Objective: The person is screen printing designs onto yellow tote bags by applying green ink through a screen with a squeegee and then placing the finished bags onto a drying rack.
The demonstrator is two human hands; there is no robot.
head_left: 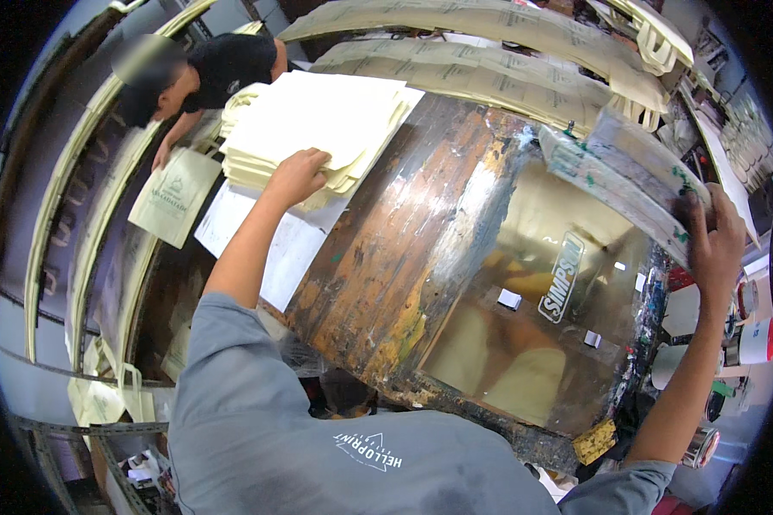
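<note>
Gripping a tilted frame (611, 190): right hand (718, 242), finger placement unclear.

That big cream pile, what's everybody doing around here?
The person's left hand is on the edge of the cream pile, which lies on a white sheet. Their right hand holds a paint-specked frame, tilted up over the table. Over at the left, a co-worker's hand holds a printed bag.

Far left: cream rectangular cloth-like stack (318, 120), matt. Brown paint-smeared wooden tabletop (386, 240), rough-looking. Right: brownish rectangular panel (537, 227), glossy, smooth.
</note>
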